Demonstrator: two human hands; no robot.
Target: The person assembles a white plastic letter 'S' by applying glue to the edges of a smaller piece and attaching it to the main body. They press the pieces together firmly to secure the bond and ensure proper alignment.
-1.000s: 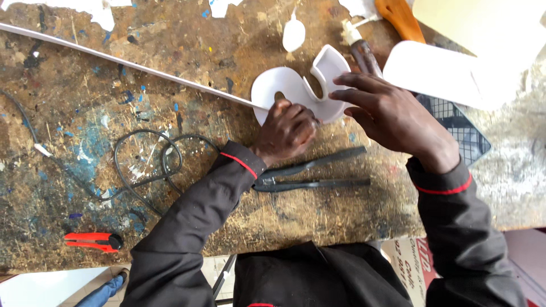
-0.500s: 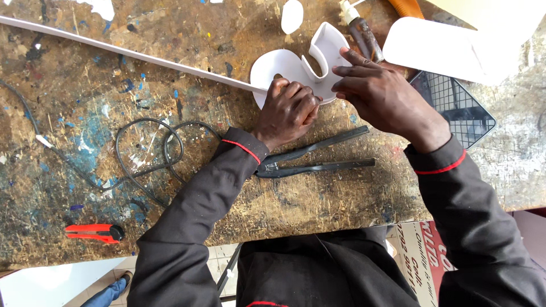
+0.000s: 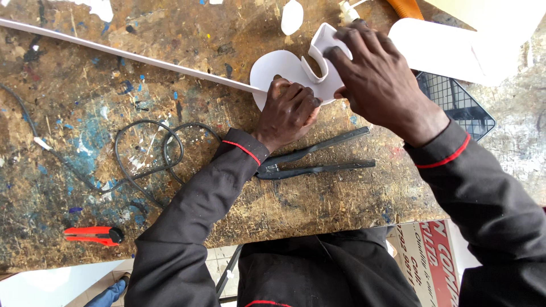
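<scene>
Left hand (image 3: 287,113) curled, fingers closed on the white cutout (image 3: 278,68); right hand (image 3: 378,85) fingers pinch its upright strip (image 3: 321,42), pliers (image 3: 318,162) below on the bench (image 3: 352,210).

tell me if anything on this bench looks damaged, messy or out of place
Nothing looks broken. The workbench is heavily paint-splattered and gouged. A black cable lies in loose loops near the left hand, and black pliers sit open beside it. The red utility knife lies close to the front edge.
</scene>
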